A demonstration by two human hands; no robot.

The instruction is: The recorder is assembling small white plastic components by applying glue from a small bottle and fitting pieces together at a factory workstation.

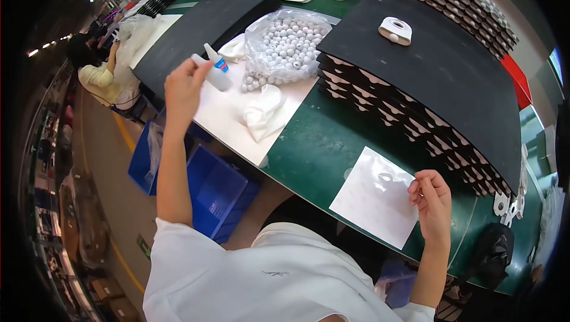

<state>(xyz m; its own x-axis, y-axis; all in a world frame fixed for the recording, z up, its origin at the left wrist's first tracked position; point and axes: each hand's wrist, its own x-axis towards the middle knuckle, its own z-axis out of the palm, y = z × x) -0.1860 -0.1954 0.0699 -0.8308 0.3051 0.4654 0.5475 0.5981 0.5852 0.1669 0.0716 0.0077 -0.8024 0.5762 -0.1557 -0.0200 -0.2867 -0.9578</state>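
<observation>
"What's in your left hand?"

"My left hand (185, 92) has its fingertips closed round a pale bottle (218, 78), tilted, to the left of the bag of white balls (259, 42). Another bottle, with a blue and red label (221, 64), is just beside it, also left of the bag."

"And the right?"

"My right hand (433, 204) has its fingers bent together at the edge of a white sheet (369, 206). I can't tell whether they pinch it. The sheet lies nearer me than the bag, and off to its right."

"Anything else by the bag?"

"A crumpled white cloth (265, 111) on my side of it, and a stack of black boards (427, 73) to its right."
</observation>
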